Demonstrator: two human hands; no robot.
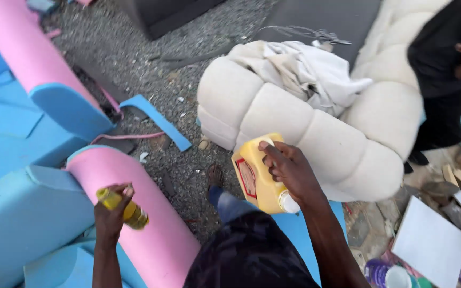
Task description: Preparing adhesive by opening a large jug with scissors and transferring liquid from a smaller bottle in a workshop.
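Surroundings: a cream tufted upholstered chair point(305, 128) lies on the grey gravel ground point(134, 48), crumpled pale cloth point(305, 69) heaped on it; blue and pink foam-covered furniture pieces point(33, 176) fill the left side; a person in dark clothes point(444, 58) stands at the upper right.
Clutter: white boards point(430, 242) and wood scraps point(460, 176) lie at the lower right.
Left hand point(110, 213): raised, its grip closed around a small yellow plastic bottle point(126, 209) held tilted above the pink roll.
Right hand point(289, 170): forearm reaching forward, its grip wrapped over the side of a yellow plastic jug with a white cap point(257, 178).
Jug: tipped, cap towards the person, just in front of the cream chair.
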